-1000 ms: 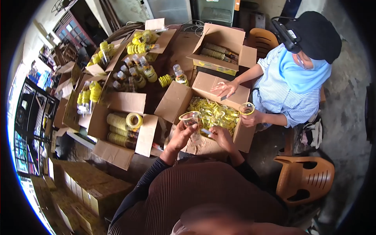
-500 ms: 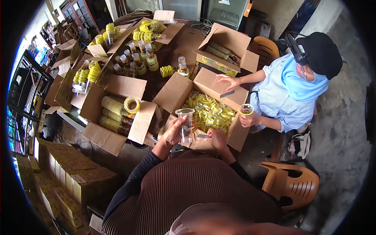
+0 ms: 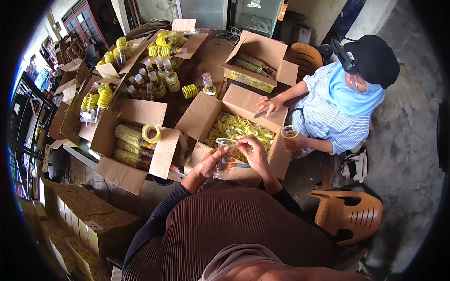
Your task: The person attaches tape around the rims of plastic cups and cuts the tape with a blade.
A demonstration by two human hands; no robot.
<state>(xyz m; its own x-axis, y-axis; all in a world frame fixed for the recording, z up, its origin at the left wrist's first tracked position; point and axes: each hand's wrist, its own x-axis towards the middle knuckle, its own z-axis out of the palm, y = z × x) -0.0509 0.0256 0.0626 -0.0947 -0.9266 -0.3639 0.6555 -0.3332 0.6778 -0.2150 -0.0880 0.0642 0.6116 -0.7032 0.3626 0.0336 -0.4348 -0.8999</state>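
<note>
My left hand is wrapped round a clear plastic cup with printing on its side, held upright above the near flap of an open carton. Close to the cup's rim, my right hand has its fingers pinched together; what is between them is too small to name. A dark flat blade shows below my right hand, beside the cup. The carton is full of yellow strips.
Across the carton, a co-worker holds a yellow-rimmed cup. Open cartons with stacked cups stand left and another carton behind. Upturned cups stand on the table. An orange chair is at right.
My right hand has risen from beside the carton's near edge to the cup's rim. The co-worker's hand has moved down onto the carton flap near a blade.
</note>
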